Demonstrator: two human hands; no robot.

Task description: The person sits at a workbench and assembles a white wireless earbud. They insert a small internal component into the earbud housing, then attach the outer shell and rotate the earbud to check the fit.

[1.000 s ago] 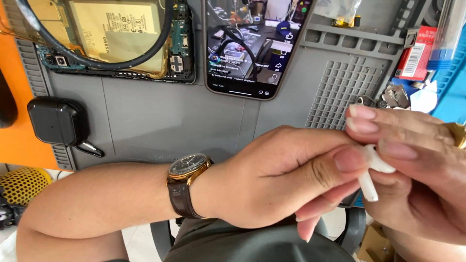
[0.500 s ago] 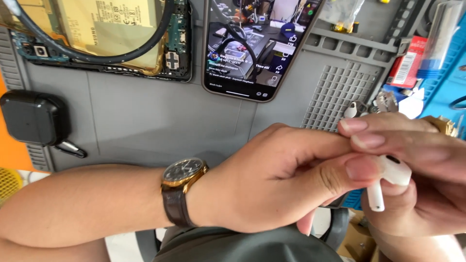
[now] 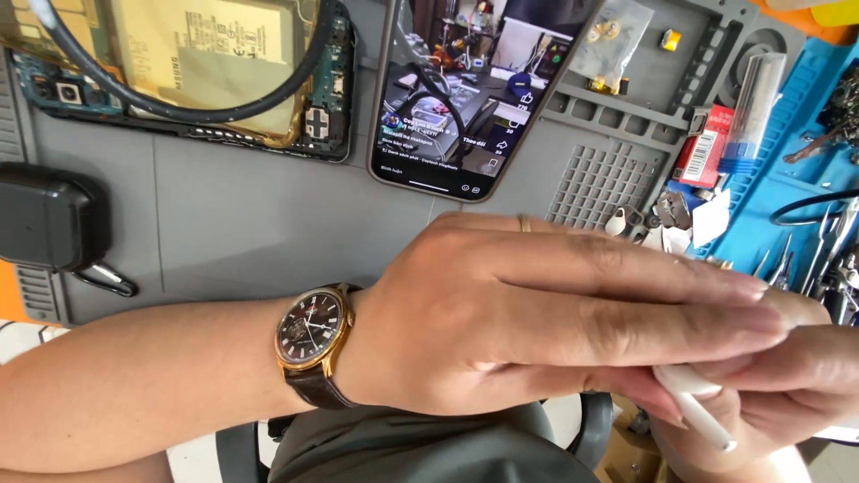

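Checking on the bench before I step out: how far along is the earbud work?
Done: nothing visibly finished. In hand: left hand and right hand pinch the white earbud, which looks whole. Left: the opened phone lies bare on the grey mat; the black case sits shut.

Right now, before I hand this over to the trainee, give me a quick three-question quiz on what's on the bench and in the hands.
1. True or false: the smartphone on the grey mat has its screen lit.
2. What is pinched between the left hand and the right hand?
A. a white earbud
B. a screwdriver
C. a red box
3. Fill in: the wristwatch sits on the ____ wrist.

Key
1. True: the screen shows a picture.
2. A: the white earbud shows below the left fingers, stem pointing down and right.
3. Left: brown strap, dark dial.
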